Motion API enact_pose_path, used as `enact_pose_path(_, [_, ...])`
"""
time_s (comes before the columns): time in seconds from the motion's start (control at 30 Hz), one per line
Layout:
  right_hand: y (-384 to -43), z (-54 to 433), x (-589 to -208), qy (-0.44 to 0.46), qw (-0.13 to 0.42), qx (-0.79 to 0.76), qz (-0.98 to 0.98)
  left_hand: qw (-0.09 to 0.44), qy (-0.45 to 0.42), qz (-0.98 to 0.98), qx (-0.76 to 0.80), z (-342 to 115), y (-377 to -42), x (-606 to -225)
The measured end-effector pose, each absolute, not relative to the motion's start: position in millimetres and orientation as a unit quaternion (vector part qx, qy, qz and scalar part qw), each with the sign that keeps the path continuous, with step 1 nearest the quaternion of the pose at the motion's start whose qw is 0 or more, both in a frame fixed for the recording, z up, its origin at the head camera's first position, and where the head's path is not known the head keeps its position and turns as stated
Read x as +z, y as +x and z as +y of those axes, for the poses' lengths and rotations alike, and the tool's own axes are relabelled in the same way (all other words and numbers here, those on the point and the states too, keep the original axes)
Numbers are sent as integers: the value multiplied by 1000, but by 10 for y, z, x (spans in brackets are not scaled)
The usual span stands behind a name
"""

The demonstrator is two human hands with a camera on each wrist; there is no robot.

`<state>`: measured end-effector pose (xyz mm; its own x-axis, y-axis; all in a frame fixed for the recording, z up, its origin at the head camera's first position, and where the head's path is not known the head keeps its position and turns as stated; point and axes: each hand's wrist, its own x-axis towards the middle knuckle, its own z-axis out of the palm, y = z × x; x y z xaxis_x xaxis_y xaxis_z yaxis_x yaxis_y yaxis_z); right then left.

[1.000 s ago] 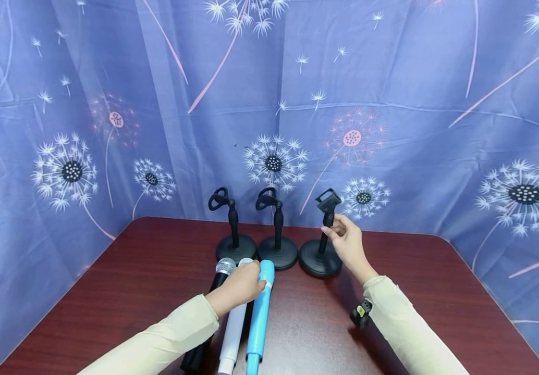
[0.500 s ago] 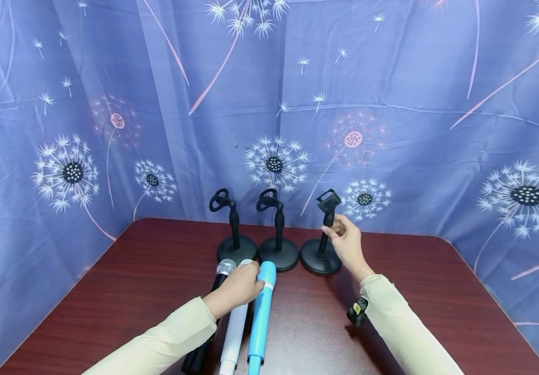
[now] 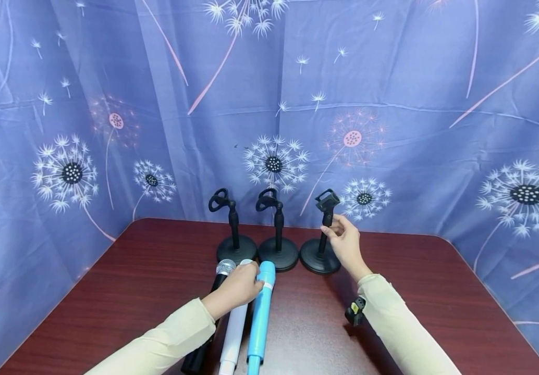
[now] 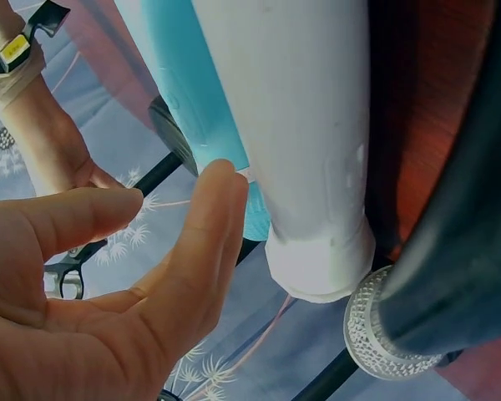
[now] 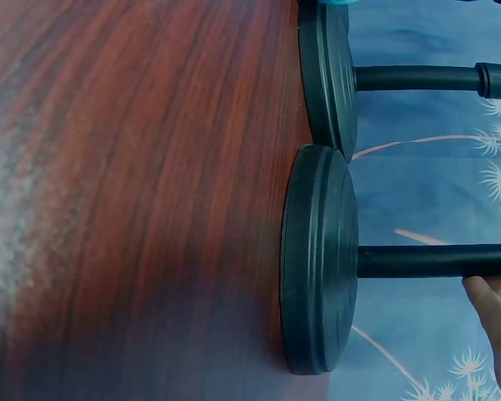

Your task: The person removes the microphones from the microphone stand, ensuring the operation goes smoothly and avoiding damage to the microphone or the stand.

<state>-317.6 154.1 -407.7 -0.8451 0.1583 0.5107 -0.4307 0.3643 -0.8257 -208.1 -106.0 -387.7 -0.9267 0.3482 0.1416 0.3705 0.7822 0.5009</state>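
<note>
My left hand (image 3: pixel 239 289) hovers over the heads of a white microphone (image 3: pixel 234 333) and a light blue microphone (image 3: pixel 261 317). In the left wrist view its thumb and fingers stand apart, with the fingertips near the blue one's band; whether they touch cannot be told. A black microphone (image 3: pixel 222 276) with a silver mesh head lies to the left, partly under that hand. My right hand (image 3: pixel 348 245) pinches the upright pole of the right-hand black microphone stand (image 3: pixel 317 263). That stand's clip tops the pole, and its round base rests on the table.
Two more black microphone stands, a middle one (image 3: pixel 279 255) and a left one (image 3: pixel 234 245), stand in a row beside the held one, bases close together. The dark red table (image 3: pixel 124 291) meets a blue dandelion-print curtain (image 3: pixel 194 130) at the back.
My right wrist has shifted slightly to the left while the hand stays on the stand's pole. The left hand and the microphones keep nearly the same places.
</note>
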Motion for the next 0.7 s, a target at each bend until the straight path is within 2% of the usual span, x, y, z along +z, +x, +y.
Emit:
enact_pose_path(0.23, [-3155, 1501, -4099, 80, 276, 538, -792, 8, -181, -944, -274, -1072, -2067, -3865])
enact_pose_path(0.37, [-3130, 1477, -4095, 70, 266, 528, -803, 1, -176, -942, -285, -1067, -2059, -3843])
enact_pose_path(0.47, [-3104, 1462, -4076, 58, 245, 506, -825, -6, -169, -938, -303, -1074, -2053, -3828])
enact_pose_path(0.7, [-2984, 1476, -4015, 70, 157, 461, -871, -5, -143, -930, -339, -1139, -2078, -3848])
